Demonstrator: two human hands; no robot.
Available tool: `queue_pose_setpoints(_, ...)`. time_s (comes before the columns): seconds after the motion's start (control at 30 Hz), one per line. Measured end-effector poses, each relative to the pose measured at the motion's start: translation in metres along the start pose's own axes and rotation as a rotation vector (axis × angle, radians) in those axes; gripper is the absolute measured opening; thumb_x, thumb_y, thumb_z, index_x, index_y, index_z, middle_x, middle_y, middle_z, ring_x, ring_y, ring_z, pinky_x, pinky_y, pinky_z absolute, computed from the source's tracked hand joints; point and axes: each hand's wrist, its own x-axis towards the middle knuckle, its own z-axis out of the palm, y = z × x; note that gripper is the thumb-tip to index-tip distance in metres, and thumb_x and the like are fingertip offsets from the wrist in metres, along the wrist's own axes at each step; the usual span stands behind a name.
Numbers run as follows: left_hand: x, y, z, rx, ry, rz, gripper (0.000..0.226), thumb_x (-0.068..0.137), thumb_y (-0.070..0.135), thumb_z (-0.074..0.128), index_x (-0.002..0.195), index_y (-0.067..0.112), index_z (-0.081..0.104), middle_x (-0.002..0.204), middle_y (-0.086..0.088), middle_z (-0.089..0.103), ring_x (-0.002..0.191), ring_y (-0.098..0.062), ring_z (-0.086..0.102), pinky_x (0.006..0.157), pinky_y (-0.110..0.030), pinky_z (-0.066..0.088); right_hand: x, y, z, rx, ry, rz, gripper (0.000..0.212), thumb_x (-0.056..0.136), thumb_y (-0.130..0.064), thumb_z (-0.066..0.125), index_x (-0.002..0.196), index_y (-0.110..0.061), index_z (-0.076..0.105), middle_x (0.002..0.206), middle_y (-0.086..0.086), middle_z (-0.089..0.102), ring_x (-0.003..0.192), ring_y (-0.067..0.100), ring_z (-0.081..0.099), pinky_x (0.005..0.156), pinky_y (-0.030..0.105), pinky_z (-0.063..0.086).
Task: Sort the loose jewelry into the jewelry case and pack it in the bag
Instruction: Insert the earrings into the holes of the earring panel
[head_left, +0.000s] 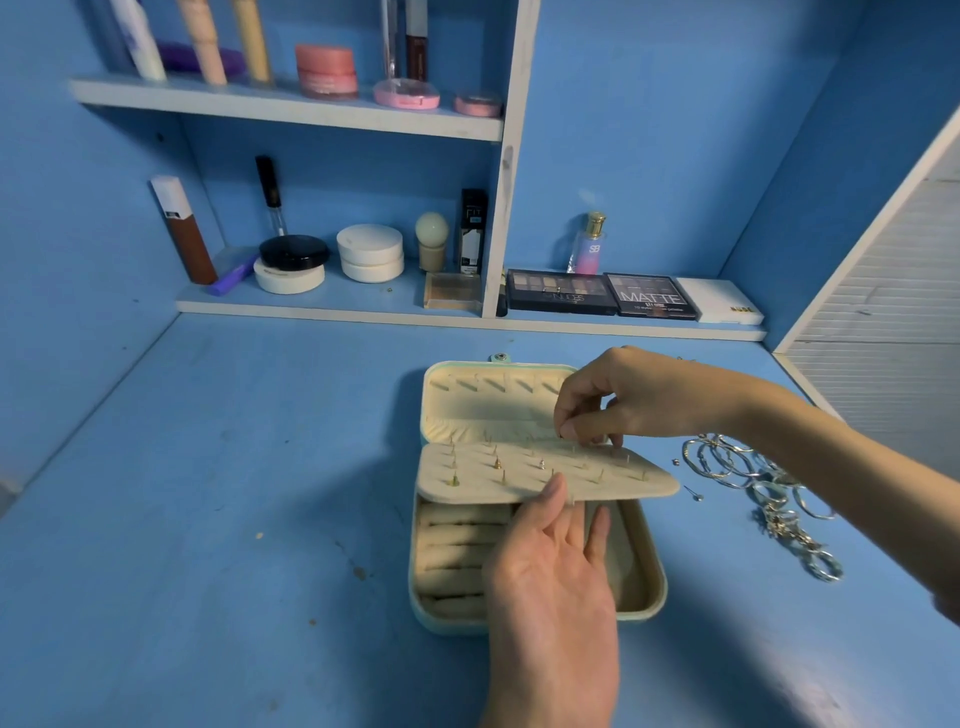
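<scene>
The open jewelry case (647, 577) lies on the blue surface (208, 519). The left hand (550, 582) grips its earring panel (623, 480), thumb on top and fingers beneath. The right hand (618, 395) pinches a tiny stud (562, 434) at the panel's far edge. Loose silver hoops (727, 462) lie to the right. On the shelf behind, one palette (652, 296) reads "MATTE" and a perfume bottle (589, 244) reads "SB".

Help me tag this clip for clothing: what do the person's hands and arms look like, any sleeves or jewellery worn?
Both are bare. The left hand and right hand wear no gloves, rings or watch that shows, and the right forearm has no sleeve or bracelet up to the frame edge.
</scene>
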Motion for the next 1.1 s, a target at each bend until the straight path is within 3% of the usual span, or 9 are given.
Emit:
queue_pose_setpoints(0.27, -0.001, 0.000, 0.001, 0.019, -0.015, 0.000, 0.106, 0.024, 0.028, 0.096, 0.124, 0.012, 0.063, 0.124, -0.006, 0.066, 0.117, -0.016, 0.061, 0.103, -0.038, 0.036, 0.000, -0.001, 0.000, -0.063, -0.020, -0.026, 0.008, 0.085, -0.012, 0.065, 0.084, -0.016, 0.072, 0.077, -0.003, 0.069, 0.068, 0.012, 0.060, 0.068, 0.022, 0.053)
queue_pose_setpoints(0.47, -0.002, -0.002, 0.000, 0.042, -0.010, 0.010, 0.106, 0.023, 0.028, 0.096, 0.123, 0.011, 0.064, 0.124, -0.007, 0.066, 0.118, -0.017, 0.060, 0.104, -0.038, 0.036, 0.002, -0.008, -0.005, -0.084, -0.063, -0.022, 0.012, 0.082, -0.008, 0.064, 0.080, -0.018, 0.069, 0.074, -0.001, 0.069, 0.065, 0.017, 0.062, 0.067, 0.026, 0.052)
queue_pose_setpoints(0.6, -0.002, -0.001, 0.000, 0.087, -0.026, 0.021, 0.105, 0.030, 0.029, 0.095, 0.128, 0.012, 0.060, 0.128, -0.008, 0.063, 0.122, -0.019, 0.057, 0.107, -0.038, 0.033, 0.007, -0.015, -0.008, -0.153, -0.118, 0.031, 0.011, 0.082, -0.011, 0.063, 0.078, -0.019, 0.069, 0.074, 0.002, 0.069, 0.054, 0.008, 0.059, 0.058, 0.016, 0.046)
queue_pose_setpoints(0.73, -0.002, -0.001, 0.000, 0.117, -0.026, 0.034, 0.101, 0.030, 0.030, 0.095, 0.124, 0.011, 0.063, 0.127, -0.009, 0.063, 0.123, -0.021, 0.057, 0.105, -0.037, 0.035, 0.013, -0.021, -0.008, -0.209, -0.157, 0.106, 0.007, 0.081, -0.016, 0.064, 0.078, -0.014, 0.070, 0.062, -0.005, 0.064, 0.054, 0.008, 0.057, 0.050, 0.011, 0.042)
queue_pose_setpoints(0.9, -0.003, -0.001, 0.000, 0.132, -0.009, 0.043, 0.097, 0.028, 0.031, 0.095, 0.119, 0.013, 0.067, 0.124, -0.007, 0.066, 0.117, -0.018, 0.060, 0.096, -0.035, 0.040, 0.025, -0.028, -0.011, -0.225, -0.267, 0.228, 0.014, 0.080, -0.020, 0.066, 0.070, -0.009, 0.065, 0.054, -0.005, 0.057, 0.049, 0.008, 0.052, 0.053, 0.018, 0.045)
queue_pose_setpoints(1.1, -0.002, -0.002, 0.000, 0.151, 0.021, 0.070, 0.101, 0.025, 0.030, 0.095, 0.121, 0.014, 0.067, 0.122, -0.005, 0.067, 0.111, -0.016, 0.064, 0.096, -0.034, 0.040, 0.033, -0.034, -0.008, -0.283, -0.307, 0.308, 0.027, 0.080, -0.021, 0.063, 0.057, -0.012, 0.052, 0.049, -0.004, 0.049, 0.047, 0.013, 0.042, 0.050, 0.021, 0.038)
